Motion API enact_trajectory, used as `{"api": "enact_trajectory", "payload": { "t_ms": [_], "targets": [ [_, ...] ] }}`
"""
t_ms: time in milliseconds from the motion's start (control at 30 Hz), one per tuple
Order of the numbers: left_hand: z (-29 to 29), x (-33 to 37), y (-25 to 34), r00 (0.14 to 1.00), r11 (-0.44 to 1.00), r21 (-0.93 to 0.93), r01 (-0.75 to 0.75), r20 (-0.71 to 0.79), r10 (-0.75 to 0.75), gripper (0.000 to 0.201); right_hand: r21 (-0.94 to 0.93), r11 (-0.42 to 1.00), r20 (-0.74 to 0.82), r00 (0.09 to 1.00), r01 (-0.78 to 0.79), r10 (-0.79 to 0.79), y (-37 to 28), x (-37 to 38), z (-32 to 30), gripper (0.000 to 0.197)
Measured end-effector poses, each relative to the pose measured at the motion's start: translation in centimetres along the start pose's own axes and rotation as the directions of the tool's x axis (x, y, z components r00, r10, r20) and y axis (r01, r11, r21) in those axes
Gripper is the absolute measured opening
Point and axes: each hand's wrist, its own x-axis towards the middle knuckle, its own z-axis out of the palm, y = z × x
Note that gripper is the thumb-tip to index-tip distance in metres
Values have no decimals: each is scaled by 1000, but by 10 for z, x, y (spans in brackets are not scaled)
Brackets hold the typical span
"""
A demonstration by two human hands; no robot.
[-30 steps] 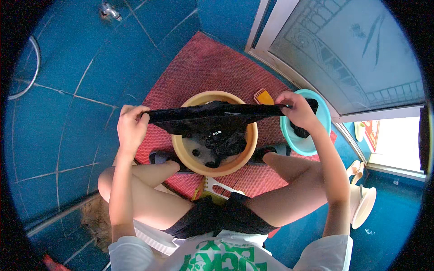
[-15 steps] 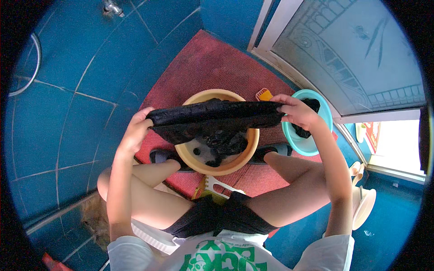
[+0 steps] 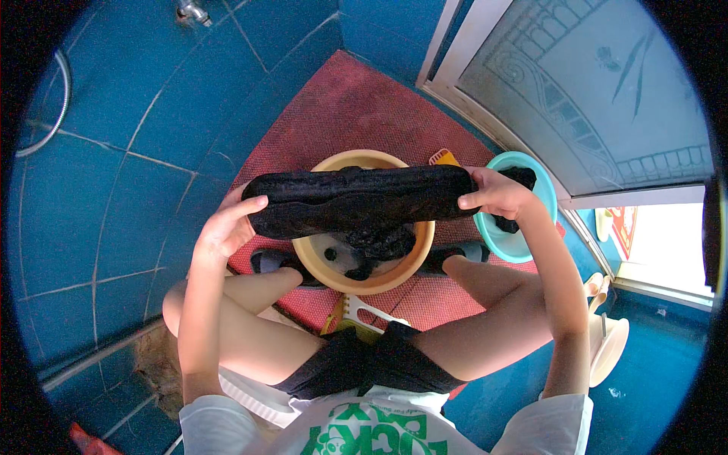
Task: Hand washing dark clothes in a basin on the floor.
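- Cloth (image 3: 360, 205), black and folded into a long band, is held up across the far part of the yellow basin (image 3: 369, 288), which lies beneath it from the camera's viewpoint.
- Left hand (image 3: 226, 226) has its fingers clamped on the left end of this band, the thumb lying along the side facing the camera and the other fingers mostly hidden behind.
- Right hand (image 3: 500, 196) has its fingers clamped on the right end, with the thumb against the near surface.
- Between the two hands the band runs nearly level, creased lengthwise.
- Inside the yellow basin, more dark fabric (image 3: 383, 241) sits bunched up, with a pale, cloudy patch beside it.
- Red textured mat (image 3: 341, 106) carries this basin between the person's two dark slippers (image 3: 268, 262).
- Turquoise basin (image 3: 513, 249) stands to the right, near the right hand, with a bunched black piece (image 3: 523, 178) inside.
- Orange-backed brush (image 3: 447, 158) lies on the mat between the basins, partly hidden.
- White-framed object (image 3: 373, 312) is just in front of the person's black shorts (image 3: 356, 371); its kind is unclear.
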Motion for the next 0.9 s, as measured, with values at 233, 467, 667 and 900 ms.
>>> {"api": "enact_trajectory", "payload": {
  "t_ms": [233, 467, 667, 900],
  "targets": [
    [-1, 7, -11, 999, 996, 78, -52, 8, 52, 43, -477, 878, -57, 996, 33, -68, 6, 1, 0, 51],
    [-4, 13, -20, 986, 971, 202, -128, -75, 146, 44, -235, 971, -336, 940, -33, -50, 15, 5, 0, 37],
    [-3, 5, -15, 945, 883, 442, -157, -193, 265, 29, -117, 989, -575, 818, -90, 6, -7, -3, 39, 36],
    [-8, 10, -17, 957, 871, 471, -138, -164, 241, 17, -173, 985, -570, 817, -15, -88, 10, 2, 16, 30]
  ]
}}
